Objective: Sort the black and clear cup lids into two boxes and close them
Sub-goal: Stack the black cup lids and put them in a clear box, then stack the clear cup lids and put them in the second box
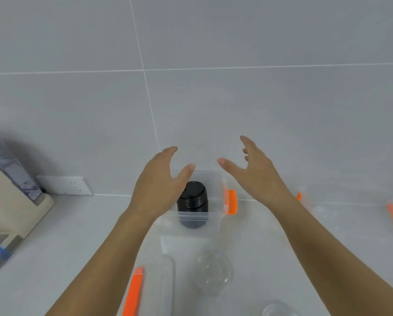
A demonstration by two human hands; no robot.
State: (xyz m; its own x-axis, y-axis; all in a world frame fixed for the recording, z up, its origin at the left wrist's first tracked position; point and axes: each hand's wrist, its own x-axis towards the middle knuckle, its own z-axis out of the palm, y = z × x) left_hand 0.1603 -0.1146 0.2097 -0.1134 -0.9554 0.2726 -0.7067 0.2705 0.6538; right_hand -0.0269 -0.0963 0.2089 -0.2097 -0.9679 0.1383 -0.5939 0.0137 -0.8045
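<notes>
Head view looks down at a pale surface [61, 236] set against a tiled wall. Both hands are raised over a clear box [197, 216] with orange latches; the left hand [159, 185] and the right hand [254, 176] each have a spread, empty grip, touching nothing.

Inside that box stands a stack of black lids [192, 199], upright, against the near wall. So the black sorting looks at least well along, though whether every black lid is in cannot be told, as part of the box is hidden behind the left hand.

Clear lids remain outside: a domed clear lid [213, 273] lies on the surface just in front of the box, and another clear dome [278, 309] sits at the bottom edge. A second clear box [341, 213] with orange latches is at the right, mostly blurred; its contents cannot be made out. A flat clear box cover [159, 286] with an orange clip lies near the left forearm, unattached.

Judging from this, the clear lids still need placing, and no box appears closed yet.
</notes>
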